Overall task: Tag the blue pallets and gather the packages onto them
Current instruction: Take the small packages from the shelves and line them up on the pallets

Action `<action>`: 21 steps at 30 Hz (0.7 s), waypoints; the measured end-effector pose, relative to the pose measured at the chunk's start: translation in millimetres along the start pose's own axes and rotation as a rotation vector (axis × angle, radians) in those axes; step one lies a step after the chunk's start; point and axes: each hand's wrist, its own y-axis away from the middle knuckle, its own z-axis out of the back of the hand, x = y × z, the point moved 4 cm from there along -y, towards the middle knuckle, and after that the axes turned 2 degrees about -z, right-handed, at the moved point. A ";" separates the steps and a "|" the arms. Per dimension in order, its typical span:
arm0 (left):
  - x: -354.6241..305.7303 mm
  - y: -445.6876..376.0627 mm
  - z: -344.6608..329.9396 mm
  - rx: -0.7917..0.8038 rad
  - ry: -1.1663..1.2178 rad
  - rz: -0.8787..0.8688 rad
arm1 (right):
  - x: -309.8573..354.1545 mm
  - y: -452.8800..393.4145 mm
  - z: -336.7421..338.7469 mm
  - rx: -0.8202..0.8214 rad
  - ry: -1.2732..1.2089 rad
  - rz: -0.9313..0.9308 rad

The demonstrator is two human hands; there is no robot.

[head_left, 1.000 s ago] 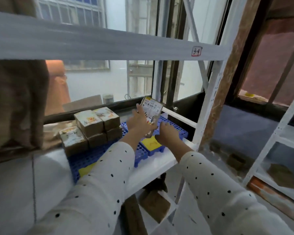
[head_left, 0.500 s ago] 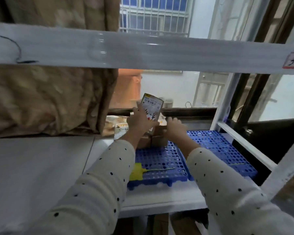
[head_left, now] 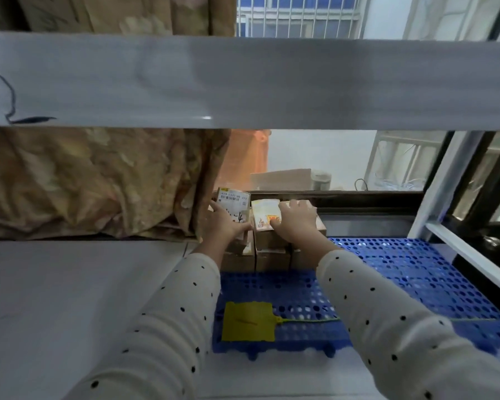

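Two blue perforated pallets lie side by side on the white shelf, the left pallet (head_left: 286, 298) and the right pallet (head_left: 416, 272). A yellow tag (head_left: 247, 321) with a thin tie lies on the left pallet's front. Small brown packages (head_left: 269, 255) are stacked at the back of the left pallet. My left hand (head_left: 221, 226) grips a labelled package (head_left: 233, 202), tilted up at the stack's left end. My right hand (head_left: 296, 220) rests flat on the top package (head_left: 264, 216) of the stack.
A white shelf beam (head_left: 243, 82) crosses the upper view close to my head. A brown patterned curtain (head_left: 98, 183) hangs at the back left behind the shelf. A white upright post (head_left: 445, 186) stands at the right, with a window behind.
My view swung left and closer to the shelf. My left hand carried the labelled package down to the stack's left end, and my right hand moved onto the top of the stack.
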 end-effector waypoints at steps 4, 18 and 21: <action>11.3 -27.0 -8.0 0.066 0.007 0.078 | 4.0 -13.2 -7.7 0.015 0.015 -0.041; -4.3 -33.5 -27.5 0.125 -0.014 0.093 | -4.4 -13.9 -25.5 0.020 -0.029 -0.045; -9.1 -29.0 -26.6 0.130 0.019 0.111 | -4.3 -11.7 -26.1 0.021 -0.017 -0.010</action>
